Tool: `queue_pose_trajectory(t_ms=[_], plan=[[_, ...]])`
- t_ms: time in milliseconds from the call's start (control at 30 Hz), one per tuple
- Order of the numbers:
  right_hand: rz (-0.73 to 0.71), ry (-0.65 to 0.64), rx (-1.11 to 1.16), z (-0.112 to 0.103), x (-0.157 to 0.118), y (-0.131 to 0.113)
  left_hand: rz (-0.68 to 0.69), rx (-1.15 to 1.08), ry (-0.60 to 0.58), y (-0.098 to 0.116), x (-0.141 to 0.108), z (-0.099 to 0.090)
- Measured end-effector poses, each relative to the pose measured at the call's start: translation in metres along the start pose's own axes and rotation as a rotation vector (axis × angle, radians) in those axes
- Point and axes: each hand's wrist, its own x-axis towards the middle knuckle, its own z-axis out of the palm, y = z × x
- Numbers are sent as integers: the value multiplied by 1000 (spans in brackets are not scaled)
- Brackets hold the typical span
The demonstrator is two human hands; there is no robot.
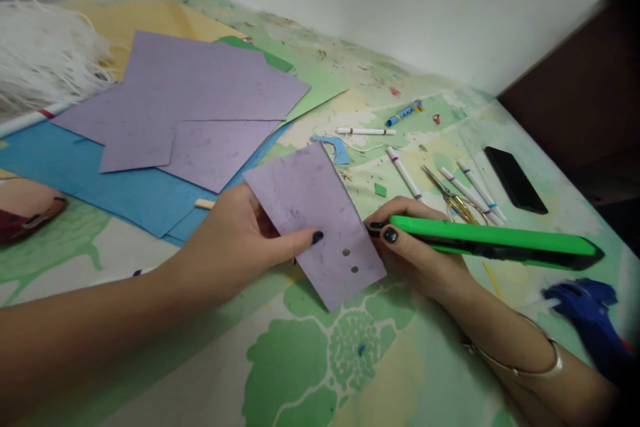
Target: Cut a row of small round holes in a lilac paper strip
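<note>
A piece of purple paper [313, 213] is held up over the table by my left hand [240, 233], its thumb on top and its fingers behind. Two small round holes show near the paper's lower right edge. My right hand [425, 250] is closed around the front end of a long green and black hole punch [495, 240], whose tip meets the paper's right edge. Whether the paper lies inside the tip is hard to see. The right fingers are partly hidden behind the tool.
Purple sheets [215, 80] lie over blue paper [125, 193] at left, beside white stringy material [45, 53]. Toward the right are scissors [463, 205], a marker [404, 172], a black phone [515, 179] and a blue glue gun [590, 320]. Paper scraps dot the patterned tablecloth [285, 360].
</note>
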Motion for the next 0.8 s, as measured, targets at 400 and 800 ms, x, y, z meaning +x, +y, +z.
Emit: queue_pose_trajectory(t_ms=[400,800], plan=[[-216,-58,-379,6,-4,-6,-81,-267,-226,-2,-1,0],[-97,-97,-242,11,-10,-7,-114,-343,-367,-5,2,-2]])
